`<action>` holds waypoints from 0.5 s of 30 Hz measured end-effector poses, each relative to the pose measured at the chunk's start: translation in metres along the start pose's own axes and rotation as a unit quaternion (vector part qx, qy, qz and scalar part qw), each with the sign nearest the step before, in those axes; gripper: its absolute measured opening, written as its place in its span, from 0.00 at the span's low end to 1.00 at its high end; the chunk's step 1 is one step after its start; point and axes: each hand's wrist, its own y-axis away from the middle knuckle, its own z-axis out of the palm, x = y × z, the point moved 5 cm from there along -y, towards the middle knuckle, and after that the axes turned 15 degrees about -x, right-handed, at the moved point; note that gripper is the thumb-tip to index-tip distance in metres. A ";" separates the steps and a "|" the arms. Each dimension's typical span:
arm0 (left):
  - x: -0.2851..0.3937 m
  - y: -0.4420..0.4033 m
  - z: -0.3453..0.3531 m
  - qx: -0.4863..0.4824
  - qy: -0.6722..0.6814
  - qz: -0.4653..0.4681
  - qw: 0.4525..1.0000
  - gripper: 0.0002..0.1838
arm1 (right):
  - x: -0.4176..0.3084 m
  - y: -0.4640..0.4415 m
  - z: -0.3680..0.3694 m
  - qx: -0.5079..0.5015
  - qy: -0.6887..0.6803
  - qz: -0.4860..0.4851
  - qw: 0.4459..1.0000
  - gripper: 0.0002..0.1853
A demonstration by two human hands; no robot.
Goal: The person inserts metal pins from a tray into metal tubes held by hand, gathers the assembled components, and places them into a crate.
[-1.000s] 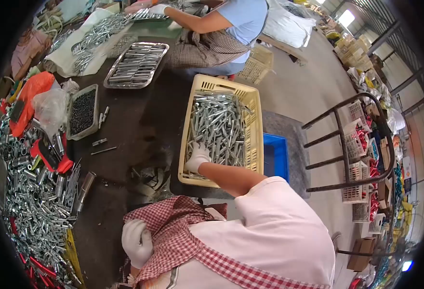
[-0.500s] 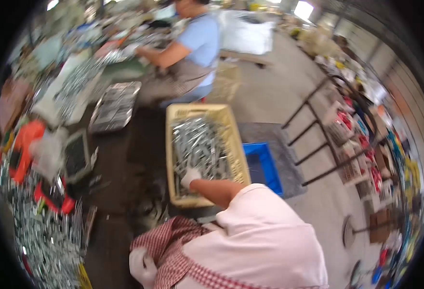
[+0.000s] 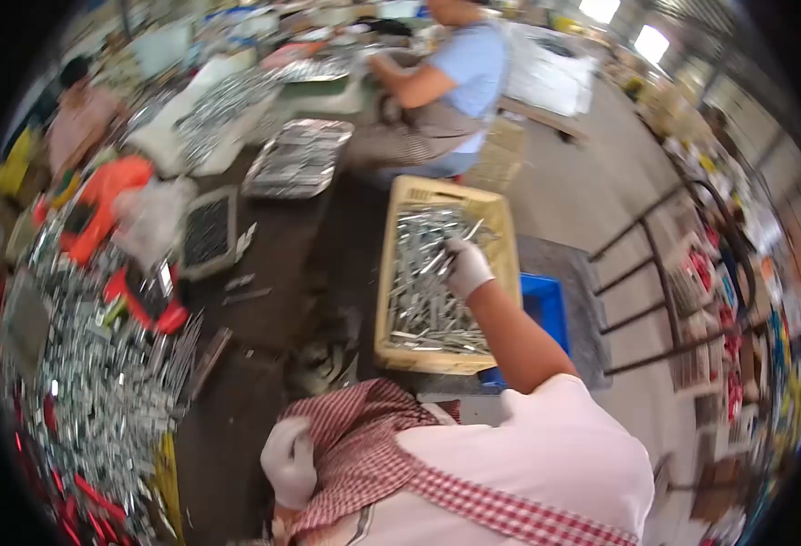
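My right hand [image 3: 467,267], in a white glove, reaches into a pale yellow plastic crate [image 3: 385,300]. Its fingers are closed around some thin shiny metal pieces at the top of the heap. Many similar loose metal strips [image 3: 423,305] fill the crate, lying in all directions. My left hand [image 3: 289,462], also gloved, hangs beside the red checked apron [image 3: 355,428]. Its fingers are loosely bent, with a gap to the thumb, and nothing shows in them.
Beyond the crate a co-worker [image 3: 469,73] in a blue shirt sits handling metal pieces. A blue bin [image 3: 546,314] stands right of the crate, near a dark metal rack [image 3: 660,273]. At left lie a metal heap [image 3: 100,391], a grey tray [image 3: 207,232] and a filled tray [image 3: 300,156].
The view has swung left, so the scene sits farther right. My right hand has moved from the crate's near end toward its far right part, and metal pieces now show at its fingers.
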 end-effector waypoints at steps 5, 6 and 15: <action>-0.003 0.004 -0.002 0.020 0.040 -0.077 0.996 0.13 | 0.064 0.038 0.151 -0.196 -0.153 0.184 0.951 0.08; 0.003 0.003 -0.005 0.033 0.030 -0.065 0.997 0.17 | 0.082 0.044 0.172 -0.209 -0.154 0.222 0.940 0.08; -0.006 0.039 -0.036 0.089 0.364 -0.058 0.925 0.30 | 0.211 0.136 0.312 -0.464 -0.150 0.401 0.775 0.08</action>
